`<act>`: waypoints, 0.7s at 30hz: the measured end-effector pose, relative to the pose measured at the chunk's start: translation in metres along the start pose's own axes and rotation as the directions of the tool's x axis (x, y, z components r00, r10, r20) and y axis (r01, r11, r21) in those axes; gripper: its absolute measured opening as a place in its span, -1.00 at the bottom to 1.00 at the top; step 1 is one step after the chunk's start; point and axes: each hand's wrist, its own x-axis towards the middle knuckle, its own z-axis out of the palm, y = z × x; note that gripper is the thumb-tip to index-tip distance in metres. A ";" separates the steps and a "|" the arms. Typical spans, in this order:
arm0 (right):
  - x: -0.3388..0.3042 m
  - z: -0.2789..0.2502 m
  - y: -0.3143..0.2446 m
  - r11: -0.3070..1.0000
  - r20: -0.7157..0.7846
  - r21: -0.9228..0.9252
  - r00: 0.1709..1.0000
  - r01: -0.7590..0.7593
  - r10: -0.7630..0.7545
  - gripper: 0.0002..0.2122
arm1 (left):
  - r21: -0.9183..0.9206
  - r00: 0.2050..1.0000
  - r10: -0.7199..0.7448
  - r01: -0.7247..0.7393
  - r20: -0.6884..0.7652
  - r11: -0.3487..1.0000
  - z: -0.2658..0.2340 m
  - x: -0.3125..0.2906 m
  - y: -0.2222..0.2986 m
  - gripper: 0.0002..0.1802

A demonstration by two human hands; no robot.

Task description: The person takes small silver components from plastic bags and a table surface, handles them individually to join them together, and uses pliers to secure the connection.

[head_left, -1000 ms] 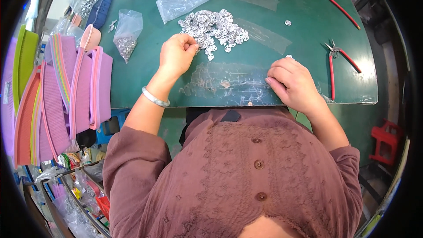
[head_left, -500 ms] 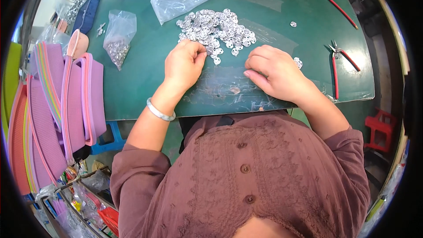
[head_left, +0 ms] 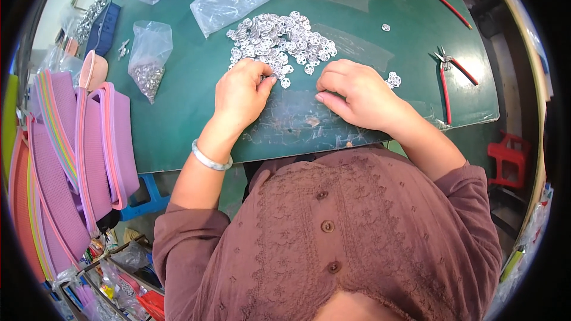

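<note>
A heap of small, flat, round silver metal charms with openwork [head_left: 279, 38] lies on the green table. At its near left edge is my left hand [head_left: 241, 92], thumb and forefinger pressed together beside the closest charms. Whatever is pinched there is too small or hidden to make out. My right hand [head_left: 360, 92] rests to the right of the heap, fingers curled and thumb tucked toward them, the hold hidden from above. Just beyond its wrist side sits a small cluster of similar charms [head_left: 393, 79]. One loose charm [head_left: 385, 27] lies farther back.
Red-handled pliers [head_left: 445, 62] and a red pencil-like stick [head_left: 452, 9] lie at the right. An empty-looking clear plastic bag [head_left: 238, 0] is behind the heap. A bag of metal pieces [head_left: 147, 77] lies left, near purple woven bags [head_left: 95, 148]. Clear tape strips cross the tabletop [head_left: 184, 131].
The whole view has shifted slightly. My two hands have come a little closer together in front of the heap; the charms look the same.
</note>
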 end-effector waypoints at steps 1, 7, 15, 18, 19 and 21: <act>0.000 0.000 -0.001 1.000 0.009 -0.003 1.000 -0.008 0.008 -0.89 | -0.021 1.000 0.015 -0.015 -0.018 1.000 0.000 0.000 0.000 -0.85; 0.002 0.001 -0.007 0.994 -0.027 0.103 0.999 -0.033 0.036 -0.91 | -0.403 0.996 -0.067 0.037 -0.061 0.914 -0.003 -0.013 0.003 -0.88; 0.007 0.010 -0.024 0.827 -0.045 0.542 0.978 -0.149 0.205 -0.87 | -0.935 0.943 -0.306 0.222 0.133 0.277 0.001 -0.037 0.028 -0.89; 0.007 0.007 -0.029 0.750 -0.011 0.627 0.960 -0.212 0.281 -0.88 | -0.943 0.917 -0.310 0.304 0.250 0.137 0.002 -0.043 0.031 -0.90; 0.008 0.007 -0.029 0.703 0.021 0.672 0.955 -0.233 0.296 -0.89 | -0.943 0.917 -0.309 0.305 0.253 0.135 0.001 -0.043 0.034 -0.90; 0.007 0.006 -0.025 0.652 0.058 0.712 0.947 -0.261 0.316 -0.89 | -0.919 0.882 -0.311 0.390 0.353 0.062 0.001 -0.042 0.039 -0.90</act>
